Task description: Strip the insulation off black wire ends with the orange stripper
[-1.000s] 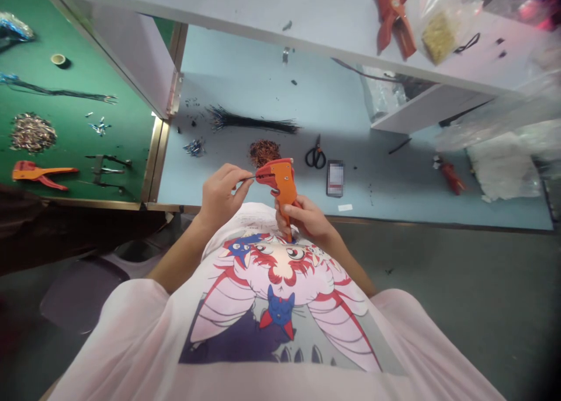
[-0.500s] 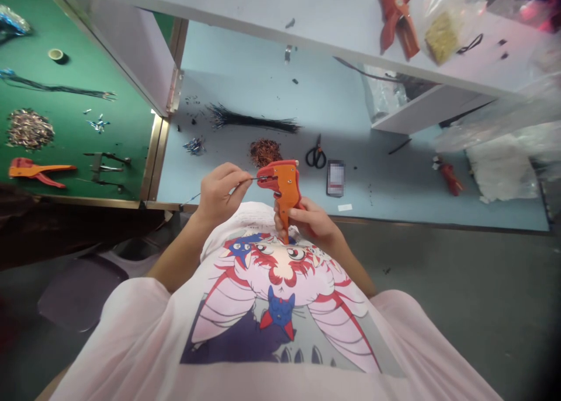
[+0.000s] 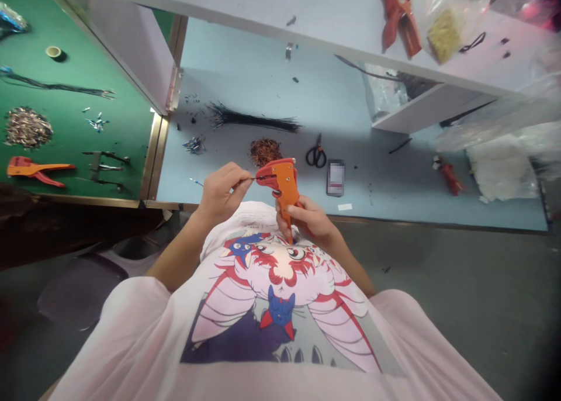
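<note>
My right hand (image 3: 307, 217) is wrapped round the handles of an orange and red wire stripper (image 3: 287, 182), held upright in front of my shirt. Between the thumb and fingers of my left hand (image 3: 225, 190) is a thin dark wire (image 3: 253, 178), one end reaching the stripper's red jaws. Its other end, with a blue tip, sticks out left of the hand. Whether the jaws grip the wire I cannot tell. Just behind the stripper lies a heap of copper-coloured scraps (image 3: 265, 151). A bundle of black wires (image 3: 254, 119) stretches beyond it.
Black-handled scissors (image 3: 316, 154) and a phone (image 3: 336, 177) lie right of the stripper. Small blue-tipped pieces (image 3: 194, 145) sit to the left. A raised shelf (image 3: 263, 15) crosses the back, holding another red tool (image 3: 400, 18). A green table (image 3: 79, 27) adjoins at left.
The blue-tipped end of the wire has swung up and to the right beside my left hand. The stripper's handle has tilted slightly. Both hands keep their holds.
</note>
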The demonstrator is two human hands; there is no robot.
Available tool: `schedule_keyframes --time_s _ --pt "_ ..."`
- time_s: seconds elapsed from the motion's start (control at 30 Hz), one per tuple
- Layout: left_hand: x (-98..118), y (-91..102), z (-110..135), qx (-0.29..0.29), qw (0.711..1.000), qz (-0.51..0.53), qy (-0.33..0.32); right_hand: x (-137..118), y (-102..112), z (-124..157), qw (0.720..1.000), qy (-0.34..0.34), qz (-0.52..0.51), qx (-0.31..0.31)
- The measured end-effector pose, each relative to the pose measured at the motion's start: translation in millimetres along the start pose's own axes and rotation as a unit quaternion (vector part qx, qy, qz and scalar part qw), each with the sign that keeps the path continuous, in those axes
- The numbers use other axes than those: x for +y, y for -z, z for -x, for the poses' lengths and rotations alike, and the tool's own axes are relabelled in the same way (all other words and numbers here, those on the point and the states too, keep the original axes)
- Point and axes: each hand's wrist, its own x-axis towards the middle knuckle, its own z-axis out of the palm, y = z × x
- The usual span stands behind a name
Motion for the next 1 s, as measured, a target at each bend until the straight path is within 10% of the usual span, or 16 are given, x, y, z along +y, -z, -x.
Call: schedule_keyframes --time_s 1.0 --pt "-0.4 0.5 1.1 0.004 0.997 0.067 0.041 -3.7 0.8 1.7 0.999 -0.013 0.016 -0.027"
